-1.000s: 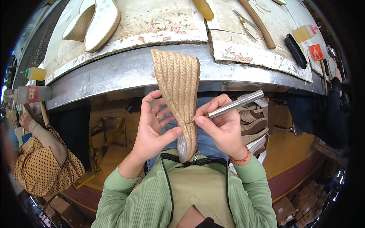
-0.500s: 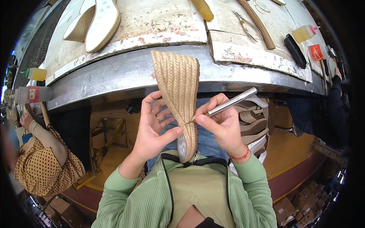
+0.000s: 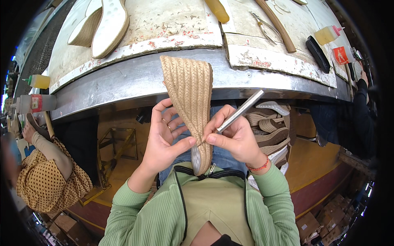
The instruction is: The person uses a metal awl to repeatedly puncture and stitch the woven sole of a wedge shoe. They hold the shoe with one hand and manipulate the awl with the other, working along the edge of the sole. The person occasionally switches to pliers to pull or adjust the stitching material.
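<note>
A woven-rope wedge sole (image 3: pixel 189 90) stands upright between my hands, its thick heel end up against the bench edge and its narrow toe end at my lap. My left hand (image 3: pixel 164 135) steadies it from the left, thumb pressed on the narrow part and fingers partly spread along the side. In my right hand (image 3: pixel 232 137) is an awl-like tool (image 3: pixel 242 110) with a silver cylindrical handle, pinched between thumb and fingers. Its thin tip touches the braid near my left thumb; the exact end is hard to make out.
Across the metal-edged bench (image 3: pixel 135 74) lie white-topped wedge soles (image 3: pixel 111 30), pliers (image 3: pixel 263 28), a hammer handle (image 3: pixel 281 28), a black brush-like block (image 3: pixel 318 54) and glue bottles (image 3: pixel 327 35). More soles (image 3: pixel 273 131) are stacked beside my right knee. A co-worker's arm (image 3: pixel 51 149) is at left.
My right hand has shifted slightly left, and the tool's tip sits lower and farther left on the braid. The sole's heel end has tilted a little left.
</note>
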`<state>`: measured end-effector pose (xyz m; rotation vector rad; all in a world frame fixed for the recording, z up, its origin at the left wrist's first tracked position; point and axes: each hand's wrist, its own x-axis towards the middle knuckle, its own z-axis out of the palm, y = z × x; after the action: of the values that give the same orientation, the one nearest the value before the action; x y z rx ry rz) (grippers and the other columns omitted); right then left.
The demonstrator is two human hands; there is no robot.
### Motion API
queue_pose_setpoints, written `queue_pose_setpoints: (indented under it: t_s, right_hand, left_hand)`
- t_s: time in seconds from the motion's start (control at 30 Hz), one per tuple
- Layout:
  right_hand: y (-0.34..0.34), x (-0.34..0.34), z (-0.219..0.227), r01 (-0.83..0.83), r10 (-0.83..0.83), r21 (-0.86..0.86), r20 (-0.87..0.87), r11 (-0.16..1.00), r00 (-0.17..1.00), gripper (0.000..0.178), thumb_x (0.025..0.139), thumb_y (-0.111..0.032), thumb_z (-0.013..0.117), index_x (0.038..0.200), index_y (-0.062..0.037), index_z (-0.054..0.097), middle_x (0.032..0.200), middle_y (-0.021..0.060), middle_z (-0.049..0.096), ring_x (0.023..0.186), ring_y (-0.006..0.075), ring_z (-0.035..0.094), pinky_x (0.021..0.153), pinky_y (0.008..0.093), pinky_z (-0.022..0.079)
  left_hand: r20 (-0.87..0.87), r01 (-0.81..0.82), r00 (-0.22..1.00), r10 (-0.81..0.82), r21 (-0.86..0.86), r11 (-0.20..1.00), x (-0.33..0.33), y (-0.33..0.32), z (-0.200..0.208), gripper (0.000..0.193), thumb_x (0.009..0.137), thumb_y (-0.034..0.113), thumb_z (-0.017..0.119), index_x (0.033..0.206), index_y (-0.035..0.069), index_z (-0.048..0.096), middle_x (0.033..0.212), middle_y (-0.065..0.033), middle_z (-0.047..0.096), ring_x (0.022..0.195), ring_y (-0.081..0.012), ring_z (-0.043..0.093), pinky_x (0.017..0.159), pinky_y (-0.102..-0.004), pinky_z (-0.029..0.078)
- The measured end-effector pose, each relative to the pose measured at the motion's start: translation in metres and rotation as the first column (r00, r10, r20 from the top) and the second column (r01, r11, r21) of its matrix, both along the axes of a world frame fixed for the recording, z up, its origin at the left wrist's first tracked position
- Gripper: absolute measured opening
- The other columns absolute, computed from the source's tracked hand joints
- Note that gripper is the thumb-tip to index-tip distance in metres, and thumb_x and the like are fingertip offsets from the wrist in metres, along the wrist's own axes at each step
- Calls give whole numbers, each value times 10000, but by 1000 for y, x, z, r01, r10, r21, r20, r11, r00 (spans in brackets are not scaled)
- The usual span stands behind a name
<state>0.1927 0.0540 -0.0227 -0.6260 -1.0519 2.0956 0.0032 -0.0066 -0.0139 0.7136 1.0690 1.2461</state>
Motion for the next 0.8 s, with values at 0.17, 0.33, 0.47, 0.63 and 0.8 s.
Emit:
queue_pose_setpoints:
  t_s: [0.17, 0.33, 0.47, 0.63, 0.8]
  right_hand:
    - [2, 0, 3, 122, -122, -9, 7, 992, 993, 257, 866, 33, 640, 993, -44, 430, 933, 78, 622, 888, 93, 590, 796, 245, 493]
    - [0, -2, 7, 126, -127, 13, 109, 992, 986, 293, 864, 34, 632, 1009, -78, 403, 934, 118, 624, 883, 120, 601, 794, 246, 487]
    - [1, -2, 6, 110, -109, 0, 76, 994, 991, 261, 867, 32, 638, 1006, -50, 432, 944, 88, 623, 893, 98, 601, 792, 235, 496]
    - [0, -1, 5, 121, -121, -2, 70, 993, 990, 249, 866, 32, 641, 1004, -33, 443, 944, 76, 623, 896, 90, 602, 792, 230, 498]
    - [0, -2, 6, 123, -124, 20, 82, 992, 989, 250, 863, 37, 642, 992, -34, 440, 938, 78, 621, 891, 91, 601, 786, 233, 497]
  left_hand:
    - [-28, -12, 1000, 12, 17, 1000, -2, -2, 0, 847, 729, -10, 731, 1384, 88, 204, 1302, -144, 405, 1210, -259, 470, 1013, -409, 406]
    - [-24, -16, 1000, 17, 13, 1000, 0, -2, 0, 847, 728, -12, 731, 1384, 89, 205, 1306, -145, 404, 1218, -261, 466, 1022, -416, 400]
    - [-19, -8, 1000, 8, 1, 1000, 1, -1, 1, 845, 727, -12, 731, 1384, 93, 211, 1299, -141, 417, 1216, -256, 468, 1020, -414, 400]
    - [-12, -9, 1000, 9, -1, 1000, 1, -1, 0, 843, 726, -9, 734, 1383, 96, 216, 1291, -135, 429, 1215, -251, 469, 1020, -410, 396]
    - [-14, -5, 1000, 5, -3, 1000, 1, 0, 0, 842, 726, -5, 735, 1382, 94, 216, 1291, -136, 429, 1210, -247, 472, 1020, -408, 396]
